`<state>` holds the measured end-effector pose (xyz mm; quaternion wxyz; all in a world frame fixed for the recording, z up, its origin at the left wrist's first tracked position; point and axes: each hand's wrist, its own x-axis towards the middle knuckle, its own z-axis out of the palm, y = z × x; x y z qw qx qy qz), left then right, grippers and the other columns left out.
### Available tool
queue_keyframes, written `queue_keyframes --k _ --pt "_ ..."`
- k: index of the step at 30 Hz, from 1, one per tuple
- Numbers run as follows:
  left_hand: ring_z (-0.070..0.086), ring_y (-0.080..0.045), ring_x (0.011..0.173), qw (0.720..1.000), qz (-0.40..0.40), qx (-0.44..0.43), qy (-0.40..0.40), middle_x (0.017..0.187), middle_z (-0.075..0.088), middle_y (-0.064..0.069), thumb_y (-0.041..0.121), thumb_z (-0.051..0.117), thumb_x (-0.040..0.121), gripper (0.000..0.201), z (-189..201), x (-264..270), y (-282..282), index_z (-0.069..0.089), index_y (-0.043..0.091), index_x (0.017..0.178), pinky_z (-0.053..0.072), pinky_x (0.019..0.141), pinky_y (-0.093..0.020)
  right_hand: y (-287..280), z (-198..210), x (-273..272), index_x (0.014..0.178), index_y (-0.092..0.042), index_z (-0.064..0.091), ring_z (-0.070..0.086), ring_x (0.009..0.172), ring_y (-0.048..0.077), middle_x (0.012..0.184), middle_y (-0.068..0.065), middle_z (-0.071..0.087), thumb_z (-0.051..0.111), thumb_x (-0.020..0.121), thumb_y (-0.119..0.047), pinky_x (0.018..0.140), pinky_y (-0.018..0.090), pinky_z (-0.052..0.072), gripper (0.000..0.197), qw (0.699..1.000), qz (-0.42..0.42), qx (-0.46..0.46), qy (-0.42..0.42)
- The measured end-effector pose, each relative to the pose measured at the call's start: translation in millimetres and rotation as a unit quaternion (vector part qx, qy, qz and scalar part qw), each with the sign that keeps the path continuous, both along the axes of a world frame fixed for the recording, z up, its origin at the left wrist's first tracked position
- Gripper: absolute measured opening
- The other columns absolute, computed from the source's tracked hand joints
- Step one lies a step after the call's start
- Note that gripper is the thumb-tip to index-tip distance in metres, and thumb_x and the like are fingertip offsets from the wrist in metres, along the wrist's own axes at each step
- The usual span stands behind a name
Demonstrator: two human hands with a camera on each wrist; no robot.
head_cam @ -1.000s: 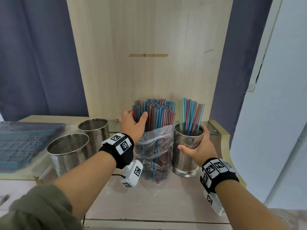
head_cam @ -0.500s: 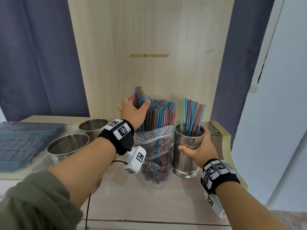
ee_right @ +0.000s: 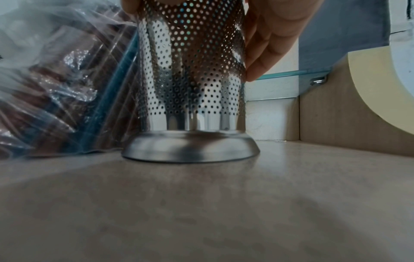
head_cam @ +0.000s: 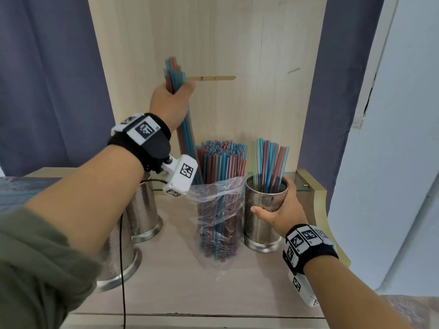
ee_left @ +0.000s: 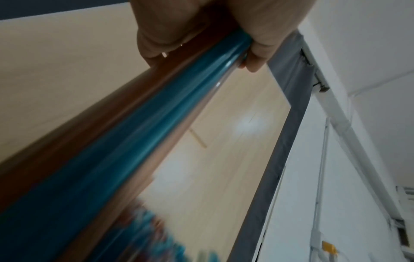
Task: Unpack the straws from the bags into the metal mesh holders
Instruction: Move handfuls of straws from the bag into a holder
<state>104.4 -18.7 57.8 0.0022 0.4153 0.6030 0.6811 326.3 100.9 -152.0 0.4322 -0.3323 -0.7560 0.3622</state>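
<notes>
My left hand (head_cam: pixel 169 100) is raised high in front of the wooden back panel and grips a bundle of blue and red straws (head_cam: pixel 174 74), their lower ends still beside the bag. In the left wrist view the same straws (ee_left: pixel 125 141) run blurred past my curled fingers (ee_left: pixel 253 58). A clear plastic bag (head_cam: pixel 219 219) full of straws stands upright on the counter. To its right my right hand (head_cam: pixel 282 210) grips a perforated metal holder (head_cam: pixel 261 224) that has several straws (head_cam: pixel 270 162) in it. The right wrist view shows the holder (ee_right: pixel 190 88) standing flat on the counter.
Two more metal mesh holders (head_cam: pixel 142 210) (head_cam: pixel 118 264) stand at the left, partly behind my left forearm. A flat packet of straws (head_cam: pixel 16 191) lies at the far left. A raised wooden edge (head_cam: pixel 318 210) bounds the counter at the right. A black cable (head_cam: pixel 122 269) hangs below my left wrist.
My left hand has pulled a bundle of straws up out of the bag, from bag height to well above it. The right hand has stayed on the holder.
</notes>
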Motion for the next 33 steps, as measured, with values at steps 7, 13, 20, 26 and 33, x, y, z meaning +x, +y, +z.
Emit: queue_keyframes --k 7,13,20,26,33 --pt "0.060 -0.007 0.077 0.982 -0.070 0.171 -0.028 0.080 0.060 0.008 0.035 0.061 0.091 0.019 57 -1 -26 0.057 0.020 0.079 0.048 0.074 -0.027 2 -1 0 0.149 -0.019 0.022 0.054 0.111 0.011 0.122 -0.007 0.053 0.092 0.065 -0.025 0.095 0.021 0.039 0.110 1.000 -0.002 -0.003 -0.007" --pt "0.058 -0.008 0.072 0.953 -0.183 0.234 -0.063 0.070 0.054 0.008 0.020 0.054 0.096 0.024 67 36 -20 0.051 0.017 0.073 0.045 0.071 -0.027 3 -2 -1 0.147 -0.018 0.026 0.055 0.111 0.010 0.123 -0.007 0.055 0.093 0.064 -0.025 0.097 0.021 0.040 0.107 1.000 -0.003 0.002 -0.001" --pt "0.052 0.003 0.051 0.989 -0.114 0.090 -0.018 0.061 0.058 0.010 0.033 0.059 0.096 0.031 4 91 52 0.059 0.014 0.070 0.043 0.058 -0.013 9 -7 -1 0.145 -0.026 0.027 0.058 0.115 0.012 0.129 -0.007 0.058 0.093 0.060 -0.038 0.099 0.026 0.045 0.108 1.000 -0.008 0.001 -0.012" --pt "0.056 0.002 0.056 0.992 -0.124 -0.001 0.003 0.070 0.063 0.009 0.039 0.064 0.091 0.029 -51 95 89 0.063 0.011 0.083 0.044 0.062 -0.013 13 -11 -4 0.141 -0.037 0.026 0.057 0.121 0.010 0.134 -0.011 0.056 0.091 0.052 -0.053 0.105 0.039 0.048 0.112 1.000 -0.010 -0.010 -0.009" --pt "0.067 -0.016 0.093 0.983 -0.104 -0.134 0.063 0.100 0.068 0.001 0.047 0.080 0.073 0.051 -86 93 107 0.062 0.012 0.105 0.057 0.081 -0.033 15 -14 -5 0.140 -0.040 0.023 0.056 0.123 0.013 0.135 -0.009 0.056 0.087 0.047 -0.061 0.104 0.042 0.049 0.115 1.000 -0.018 -0.001 -0.010"
